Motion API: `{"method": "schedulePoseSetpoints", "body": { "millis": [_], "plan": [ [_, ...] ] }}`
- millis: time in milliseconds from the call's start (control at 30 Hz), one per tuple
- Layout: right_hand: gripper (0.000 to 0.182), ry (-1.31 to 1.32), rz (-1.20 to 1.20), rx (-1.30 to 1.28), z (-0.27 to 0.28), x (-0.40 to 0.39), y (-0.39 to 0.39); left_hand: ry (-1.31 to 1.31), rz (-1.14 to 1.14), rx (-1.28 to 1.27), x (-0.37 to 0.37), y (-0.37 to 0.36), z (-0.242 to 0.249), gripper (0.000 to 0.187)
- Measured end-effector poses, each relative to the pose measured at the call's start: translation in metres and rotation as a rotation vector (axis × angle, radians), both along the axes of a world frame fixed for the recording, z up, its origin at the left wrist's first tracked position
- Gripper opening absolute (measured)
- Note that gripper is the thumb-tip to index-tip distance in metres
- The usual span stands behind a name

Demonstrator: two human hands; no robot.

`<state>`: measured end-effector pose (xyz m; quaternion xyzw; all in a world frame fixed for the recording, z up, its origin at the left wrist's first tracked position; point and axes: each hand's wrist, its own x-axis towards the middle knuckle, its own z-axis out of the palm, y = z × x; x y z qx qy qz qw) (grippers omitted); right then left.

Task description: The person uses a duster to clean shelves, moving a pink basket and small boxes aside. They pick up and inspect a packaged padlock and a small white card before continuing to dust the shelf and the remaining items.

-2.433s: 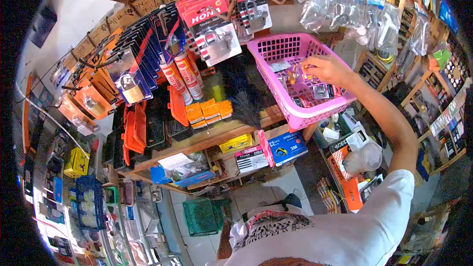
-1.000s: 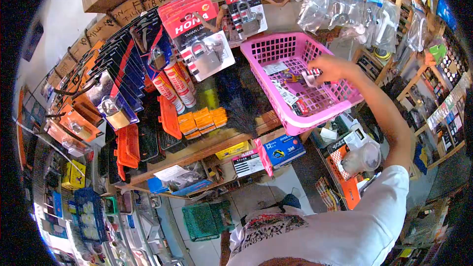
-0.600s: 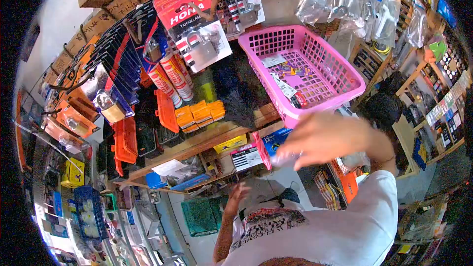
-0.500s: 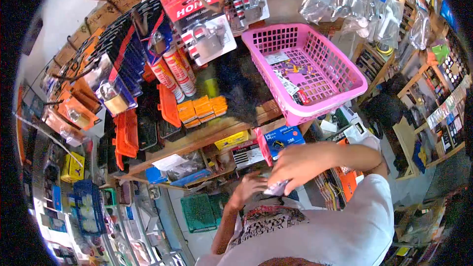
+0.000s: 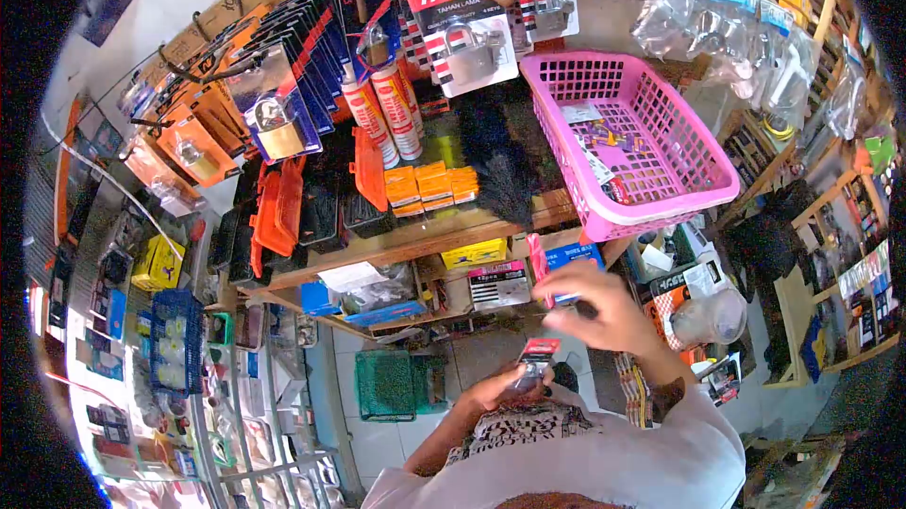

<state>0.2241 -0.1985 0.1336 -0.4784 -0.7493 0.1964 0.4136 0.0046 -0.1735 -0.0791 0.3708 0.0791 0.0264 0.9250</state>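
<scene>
My left hand (image 5: 495,390) is in front of my shirt, its fingers closed on a small flat packet with a red top (image 5: 538,350) and a dark, partly clear lower part. What is inside the packet is too small to make out. My right hand (image 5: 609,311) is raised above and to the right of it, slightly blurred, thumb and fingers curved but apart. A dark patch shows between them, and I see no clear object there. Just behind that hand are a blue box (image 5: 578,254) and a pink strip-like item (image 5: 540,259) at the shelf edge.
A pink basket (image 5: 694,216) with small packets inside stands on the wooden shelf (image 5: 415,251). Carded padlocks (image 5: 469,54) hang above, beside red-and-white tubes (image 5: 370,117), small orange boxes (image 5: 432,186) and orange cases (image 5: 278,216). A green crate (image 5: 385,384) sits on the tiled floor.
My hands were together at a small packet. Now they are apart: my right hand has moved up and right, and my left keeps the packet. The view has shifted, so the shelf appears farther right.
</scene>
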Motion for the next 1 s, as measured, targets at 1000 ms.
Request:
{"method": "schedulePoseSetpoints", "body": {
  "millis": [1000],
  "plan": [
    [0.035, 0.488, 0.121, -0.950, -0.141, 0.011, -0.060, -0.452, 1.022, -0.494, -0.051, 0.092, 0.038, 0.080]
  ]
}}
